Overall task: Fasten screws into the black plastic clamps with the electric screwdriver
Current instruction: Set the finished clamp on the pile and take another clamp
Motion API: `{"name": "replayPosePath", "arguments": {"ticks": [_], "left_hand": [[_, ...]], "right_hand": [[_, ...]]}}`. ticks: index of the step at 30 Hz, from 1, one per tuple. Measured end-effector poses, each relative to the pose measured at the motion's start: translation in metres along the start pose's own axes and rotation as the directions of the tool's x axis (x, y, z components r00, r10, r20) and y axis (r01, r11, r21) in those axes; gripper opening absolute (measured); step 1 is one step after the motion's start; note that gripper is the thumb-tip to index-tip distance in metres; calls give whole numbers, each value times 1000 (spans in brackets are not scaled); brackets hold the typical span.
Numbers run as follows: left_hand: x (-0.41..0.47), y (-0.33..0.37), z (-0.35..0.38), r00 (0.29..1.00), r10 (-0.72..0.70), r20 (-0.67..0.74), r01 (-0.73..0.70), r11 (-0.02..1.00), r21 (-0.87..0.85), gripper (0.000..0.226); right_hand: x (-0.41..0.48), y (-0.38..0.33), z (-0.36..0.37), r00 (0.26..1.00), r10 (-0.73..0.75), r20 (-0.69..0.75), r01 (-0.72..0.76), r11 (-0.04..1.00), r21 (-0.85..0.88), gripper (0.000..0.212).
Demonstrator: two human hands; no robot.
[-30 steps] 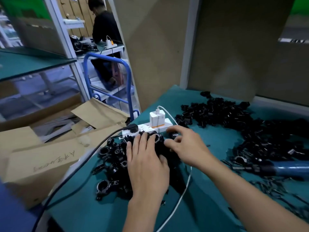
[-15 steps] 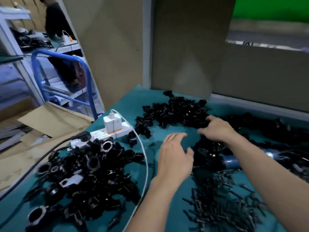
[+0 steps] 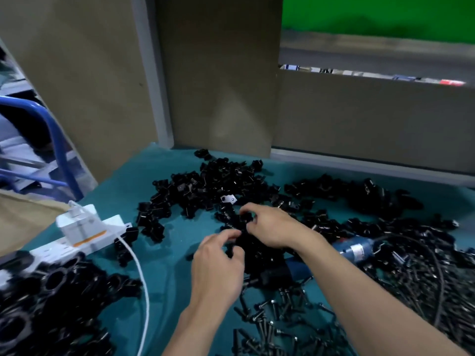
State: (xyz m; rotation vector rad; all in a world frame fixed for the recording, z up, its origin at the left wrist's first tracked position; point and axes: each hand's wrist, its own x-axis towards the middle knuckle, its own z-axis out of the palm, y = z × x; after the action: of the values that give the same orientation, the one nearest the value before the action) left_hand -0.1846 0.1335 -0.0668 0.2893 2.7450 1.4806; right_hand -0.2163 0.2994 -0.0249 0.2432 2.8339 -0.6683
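Loose black plastic clamp pieces (image 3: 213, 181) lie heaped on the teal table (image 3: 167, 265), reaching back to the wall. My right hand (image 3: 272, 227) is at the near edge of that heap, fingers curled and pinching a black clamp piece (image 3: 247, 219). My left hand (image 3: 218, 268) is just below it, thumb and fingers pinching another black piece (image 3: 235, 244). The electric screwdriver (image 3: 357, 249), blue with a black front end, lies on the table under my right forearm. Several black screws (image 3: 277, 319) are scattered in front of it.
A pile of ring-shaped black clamps (image 3: 51, 291) fills the near left. A white power strip (image 3: 100, 246) with a charger (image 3: 77, 222) and white cable (image 3: 142, 283) lies at left. Dark cable (image 3: 437, 273) loops at right. Brown boards (image 3: 218, 86) stand behind; a blue cart handle (image 3: 51, 132) stands off the table's left.
The view swung right from the ring-clamp pile to the loose heap. Both hands left the left pile, crossed to the middle, and their fingers closed on black pieces.
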Motion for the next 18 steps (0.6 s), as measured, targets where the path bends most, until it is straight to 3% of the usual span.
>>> {"name": "replayPosePath", "arguments": {"ticks": [3, 7, 9, 13, 16, 18], "left_hand": [[4, -2, 5, 999, 37, -10, -36, 999, 26, 33], [7, -4, 6, 999, 25, 20, -25, 1000, -19, 37], [8, -4, 5, 998, 50, 24, -49, 997, -52, 44], [8, -2, 5, 997, 76, 30, -74, 994, -78, 35], [3, 4, 1, 994, 58, -90, -84, 941, -327, 35], [1, 10, -4, 998, -9, -68, -35, 794, -607, 36]], "right_hand": [[-12, 0, 0, 996, -71, 54, 71, 997, 0, 35], [-30, 6, 1, 996, -30, 87, 32, 999, -24, 38], [-37, 8, 6, 1000, -22, 18, 22, 1000, -11, 31], [-52, 7, 18, 966, 47, -254, -38, 998, 42, 12], [-74, 6, 29, 884, 136, -447, -28, 971, 238, 13], [-91, -1, 33, 845, 191, -500, 83, 876, 475, 15]]}}
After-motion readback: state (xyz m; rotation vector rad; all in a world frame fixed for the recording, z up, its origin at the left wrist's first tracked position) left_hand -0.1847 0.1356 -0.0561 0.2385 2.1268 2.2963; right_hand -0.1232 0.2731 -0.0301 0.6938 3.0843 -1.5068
